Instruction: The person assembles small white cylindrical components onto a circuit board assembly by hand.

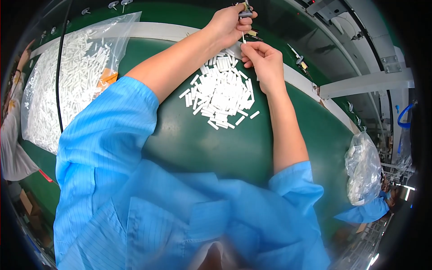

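Note:
My left hand [228, 26] is closed around a small dark-and-metal part [245, 14] at the far edge of the green table. Just below it, my right hand [266, 60] pinches the lower end of a thin white piece [243, 38] between thumb and fingertips. That piece stands upright under the dark part; whether the two touch, I cannot tell. Between my forearms lies a loose pile of short white tubes [222, 92], reaching up close to my right fingertips.
A large clear bag of white tubes [67, 85] lies left, an orange paper piece [107, 78] on it. Past the pale rail [299, 77] runs a green strip carrying similar parts [300, 59]. Another clear bag [362, 168] sits right. Other people's sleeves show at both sides.

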### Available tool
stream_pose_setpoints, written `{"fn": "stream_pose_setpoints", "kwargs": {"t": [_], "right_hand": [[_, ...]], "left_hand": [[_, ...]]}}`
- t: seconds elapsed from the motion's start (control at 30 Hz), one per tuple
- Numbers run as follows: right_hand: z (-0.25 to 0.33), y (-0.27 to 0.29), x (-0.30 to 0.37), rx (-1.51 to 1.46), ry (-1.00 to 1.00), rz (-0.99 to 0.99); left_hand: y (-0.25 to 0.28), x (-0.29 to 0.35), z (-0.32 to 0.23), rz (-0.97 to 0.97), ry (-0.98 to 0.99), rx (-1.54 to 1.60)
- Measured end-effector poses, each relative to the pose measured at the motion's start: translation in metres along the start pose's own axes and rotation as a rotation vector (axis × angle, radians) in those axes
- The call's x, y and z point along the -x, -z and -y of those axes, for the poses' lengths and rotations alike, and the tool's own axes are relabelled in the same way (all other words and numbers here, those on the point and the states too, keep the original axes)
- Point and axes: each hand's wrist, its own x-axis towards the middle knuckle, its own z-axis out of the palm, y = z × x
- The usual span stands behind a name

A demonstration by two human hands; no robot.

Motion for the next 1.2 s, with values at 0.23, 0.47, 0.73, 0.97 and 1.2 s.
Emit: {"fn": "stream_pose_setpoints", "kwargs": {"t": [0.23, 0.47, 0.73, 0.97, 1.2], "right_hand": [[-0.008, 0.003, -0.004, -0.284, 0.096, -0.171], [-0.005, 0.001, 0.000, 0.207, 0.314, -0.333], [-0.001, 0.008, 0.001, 0.734, 0.690, -0.369], [0.042, 0.040, 0.007, 0.864, 0.153, -0.042], [0.049, 0.040, 0.013, 0.943, -0.138, 0.327]], "left_hand": [[-0.010, 0.013, 0.032, -0.033, -0.113, -0.388], [-0.013, 0.018, 0.034, -0.092, -0.143, -0.450], [-0.028, 0.026, 0.036, -0.186, -0.198, -0.553], [-0.013, 0.016, -0.030, -0.071, -0.593, -1.660], [0.016, 0.005, -0.051, -0.032, -0.378, -2.007]]}}
